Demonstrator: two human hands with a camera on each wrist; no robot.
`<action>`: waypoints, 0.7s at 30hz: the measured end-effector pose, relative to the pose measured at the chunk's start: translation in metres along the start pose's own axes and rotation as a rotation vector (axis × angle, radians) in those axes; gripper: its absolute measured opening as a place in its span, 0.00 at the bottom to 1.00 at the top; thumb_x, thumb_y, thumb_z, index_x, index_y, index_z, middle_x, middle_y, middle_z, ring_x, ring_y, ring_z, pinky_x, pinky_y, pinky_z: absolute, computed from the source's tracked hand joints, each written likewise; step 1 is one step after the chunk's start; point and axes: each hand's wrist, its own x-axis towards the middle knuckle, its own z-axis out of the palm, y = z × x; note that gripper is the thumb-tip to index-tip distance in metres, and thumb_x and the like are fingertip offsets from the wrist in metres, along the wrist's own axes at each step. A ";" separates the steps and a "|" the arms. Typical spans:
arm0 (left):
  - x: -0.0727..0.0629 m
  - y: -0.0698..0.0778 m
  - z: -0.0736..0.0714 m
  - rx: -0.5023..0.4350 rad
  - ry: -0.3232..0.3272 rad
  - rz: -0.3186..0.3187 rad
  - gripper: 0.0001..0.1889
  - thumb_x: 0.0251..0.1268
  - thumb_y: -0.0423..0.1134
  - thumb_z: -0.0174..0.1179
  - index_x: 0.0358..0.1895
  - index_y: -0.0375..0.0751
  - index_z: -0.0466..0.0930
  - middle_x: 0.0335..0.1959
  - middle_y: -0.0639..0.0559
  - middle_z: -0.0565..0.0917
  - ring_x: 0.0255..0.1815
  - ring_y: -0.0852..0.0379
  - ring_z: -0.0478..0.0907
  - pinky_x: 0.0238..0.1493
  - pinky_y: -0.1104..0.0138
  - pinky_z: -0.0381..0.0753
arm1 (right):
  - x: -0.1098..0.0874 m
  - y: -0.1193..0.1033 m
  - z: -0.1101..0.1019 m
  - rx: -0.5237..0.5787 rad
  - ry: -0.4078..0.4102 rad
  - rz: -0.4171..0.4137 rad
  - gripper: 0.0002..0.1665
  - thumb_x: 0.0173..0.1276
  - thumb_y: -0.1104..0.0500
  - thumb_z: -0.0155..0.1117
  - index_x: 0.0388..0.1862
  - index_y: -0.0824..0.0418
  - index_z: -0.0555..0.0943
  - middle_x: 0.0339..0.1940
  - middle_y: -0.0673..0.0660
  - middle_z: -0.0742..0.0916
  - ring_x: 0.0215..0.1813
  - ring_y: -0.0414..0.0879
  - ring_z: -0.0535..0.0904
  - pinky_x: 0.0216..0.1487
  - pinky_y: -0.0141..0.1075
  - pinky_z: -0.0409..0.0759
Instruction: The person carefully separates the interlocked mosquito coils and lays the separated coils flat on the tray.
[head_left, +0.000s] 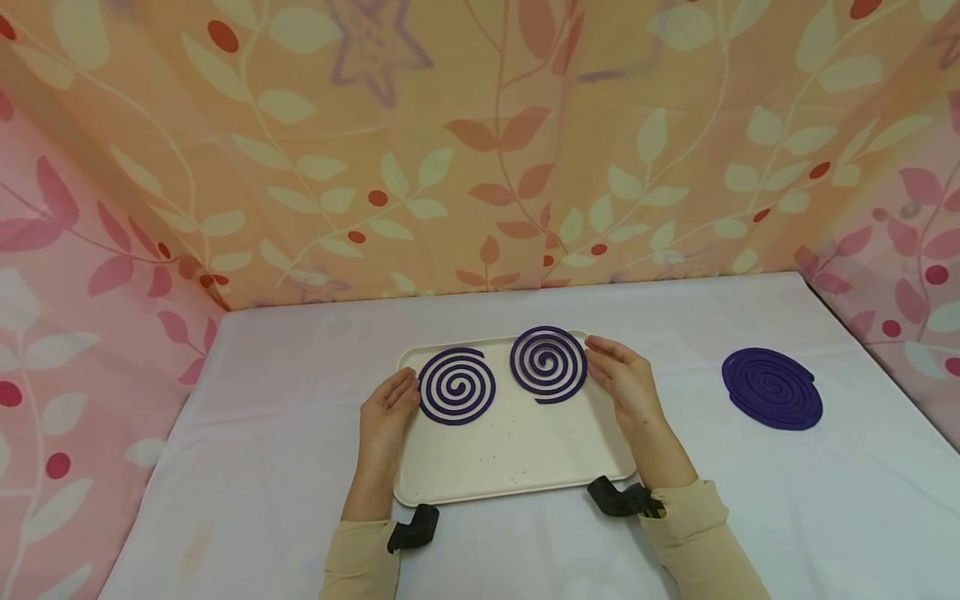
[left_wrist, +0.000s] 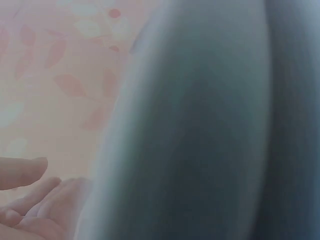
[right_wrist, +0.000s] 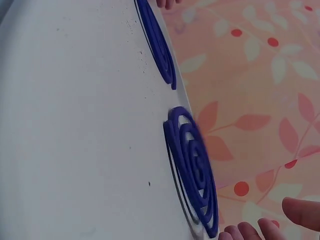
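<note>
Two purple mosquito coils lie on a cream tray [head_left: 495, 467]: the left coil [head_left: 457, 387] near its back left corner and the right coil [head_left: 548, 364] over its back right edge. My left hand [head_left: 390, 417] is at the tray's left side, fingertips right at the left coil's outer ring. In the left wrist view its thumb [left_wrist: 22, 172] stands apart from the fingers. Fingertips of my right hand [head_left: 626, 387] are close beside the right coil's outer ring. Thumb and fingers spread apart in the right wrist view, next to the near coil [right_wrist: 192, 170].
A denser purple coil [head_left: 772, 388], its turns tightly nested, lies on the white tablecloth [head_left: 750, 500] to the right. Small dark crumbs dot the tray. A floral curtain [head_left: 495, 167] rises behind the table. Black wrist mounts [head_left: 622, 497] sit at both sleeves.
</note>
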 end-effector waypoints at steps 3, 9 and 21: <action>0.000 0.001 0.001 -0.018 -0.010 -0.008 0.19 0.64 0.19 0.49 0.59 0.22 0.68 0.59 0.29 0.72 0.57 0.51 0.76 0.49 0.75 0.77 | 0.000 -0.002 -0.001 0.042 -0.015 -0.012 0.27 0.68 0.71 0.53 0.65 0.78 0.63 0.44 0.49 0.84 0.48 0.38 0.79 0.59 0.35 0.73; -0.006 0.004 0.010 -0.068 -0.075 -0.028 0.17 0.66 0.20 0.47 0.57 0.22 0.69 0.58 0.29 0.73 0.55 0.52 0.77 0.50 0.71 0.78 | -0.003 -0.010 -0.008 0.119 -0.075 -0.016 0.22 0.69 0.71 0.53 0.61 0.74 0.68 0.40 0.48 0.85 0.48 0.39 0.81 0.61 0.37 0.72; -0.026 -0.003 0.085 -0.073 -0.365 -0.050 0.16 0.66 0.24 0.51 0.55 0.19 0.69 0.54 0.28 0.76 0.50 0.51 0.80 0.52 0.66 0.79 | -0.006 -0.026 -0.049 0.064 -0.141 -0.102 0.15 0.69 0.68 0.55 0.54 0.68 0.75 0.41 0.49 0.86 0.47 0.41 0.82 0.53 0.33 0.78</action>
